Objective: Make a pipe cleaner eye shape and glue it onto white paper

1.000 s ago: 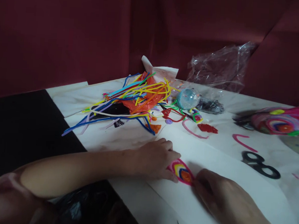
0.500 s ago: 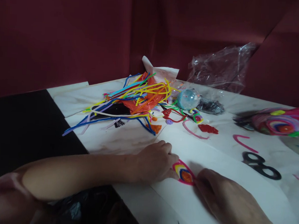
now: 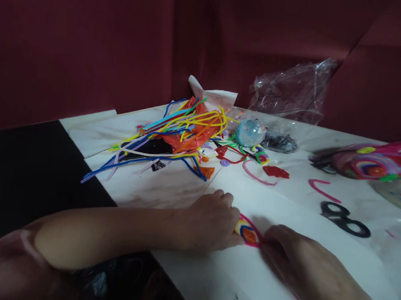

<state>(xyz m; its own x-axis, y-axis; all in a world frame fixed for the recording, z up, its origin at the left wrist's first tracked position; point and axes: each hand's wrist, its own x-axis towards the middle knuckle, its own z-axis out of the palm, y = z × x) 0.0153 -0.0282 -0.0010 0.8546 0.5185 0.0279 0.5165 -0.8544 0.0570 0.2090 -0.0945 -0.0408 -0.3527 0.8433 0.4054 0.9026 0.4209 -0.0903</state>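
- Hands: two, left hand (image 3: pixel 212 223) and right hand (image 3: pixel 292 259)
- Coiled discs: two (image 3: pixel 249 232) (image 3: pixel 369 165)
- Scissors (image 3: pixel 344 219): one
- Ball (image 3: pixel 249 132): one
- Plastic bag (image 3: pixel 288 94): one

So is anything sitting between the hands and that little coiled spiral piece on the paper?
Nothing visible. The left hand presses on the spiral piece from its left side and the right hand touches its right edge. The pipe cleaner pile lies farther back, apart.

The coiled piece (image 3: pixel 249 232) shows pink, yellow, blue and orange rings on a white table (image 3: pixel 316 261).
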